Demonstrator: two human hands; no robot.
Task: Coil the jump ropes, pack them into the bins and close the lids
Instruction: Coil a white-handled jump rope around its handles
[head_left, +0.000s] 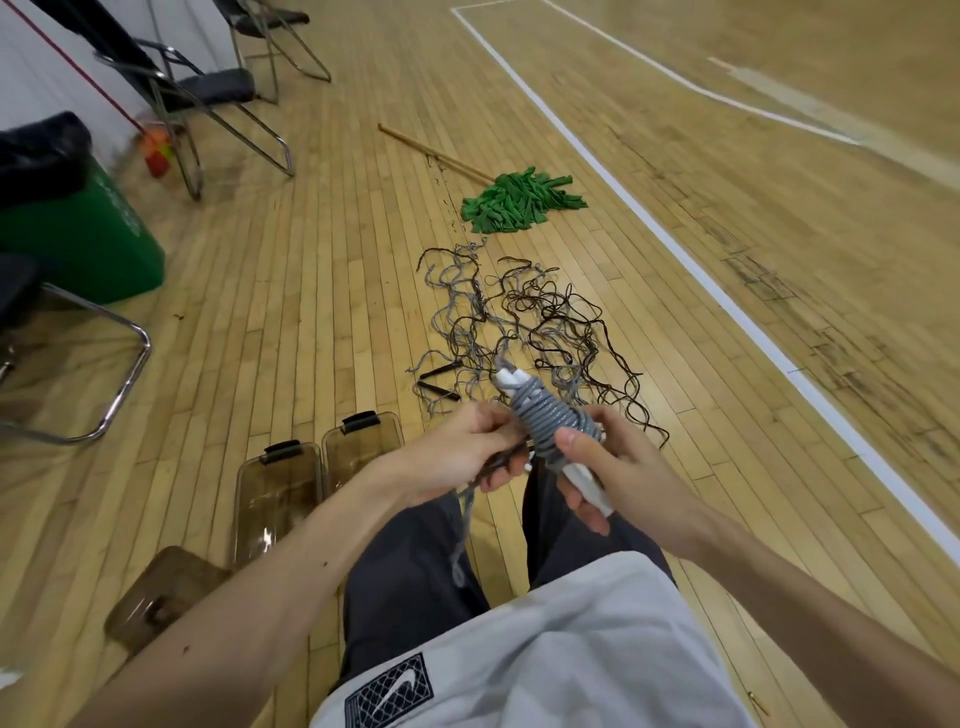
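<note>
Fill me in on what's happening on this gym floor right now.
A person is coiling a grey jump rope around its white handles. The right hand grips the handles, and the left hand pinches the loose rope tail. A tangle of other ropes lies on the floor ahead. A near bin and a far bin stand open by the left leg, with a lid on the floor beside them.

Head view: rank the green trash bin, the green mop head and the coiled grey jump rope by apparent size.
1. green trash bin, cut by the frame edge.
2-3. green mop head and coiled grey jump rope look about alike; the rope is much nearer the camera, so no ranking.
</note>
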